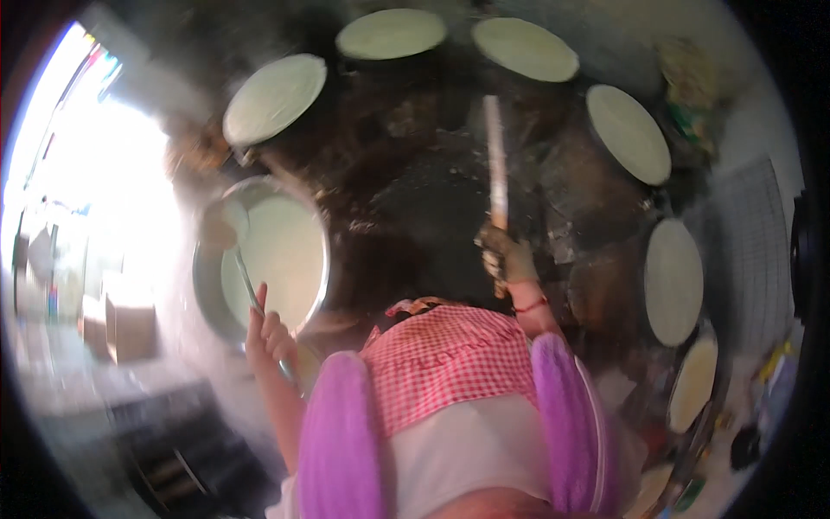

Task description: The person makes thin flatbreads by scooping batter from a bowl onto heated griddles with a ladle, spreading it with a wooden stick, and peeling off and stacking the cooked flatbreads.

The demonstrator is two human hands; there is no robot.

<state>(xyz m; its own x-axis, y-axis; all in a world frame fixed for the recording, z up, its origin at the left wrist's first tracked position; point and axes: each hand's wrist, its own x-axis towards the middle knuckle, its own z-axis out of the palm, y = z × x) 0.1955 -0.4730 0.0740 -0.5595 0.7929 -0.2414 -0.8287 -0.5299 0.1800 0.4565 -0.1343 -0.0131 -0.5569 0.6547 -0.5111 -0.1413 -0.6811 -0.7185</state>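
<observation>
My left hand (273, 344) is closed around the handle of a metal ladle (245, 276), with the index finger extended along it. The ladle's bowl is raised at the left rim of a large metal pot (326, 259). Pale, creamy liquid (285, 243), which looks like batter, partly fills this pot. In a soiled work glove, my right hand (509, 256) grips a long, straight stick (496, 156) that points away from me over a dark surface. Several pale round sheets of batter (392, 34) lie on round pans arranged in an arc around me.
Cardboard boxes (130, 327) stand on a surface at far left, near bright daylight. A wire-grid panel (746, 240) leans at the right. A printed bag (690, 84) is at upper right. Haze blurs the dark, crusted surface (434, 201) between the pans.
</observation>
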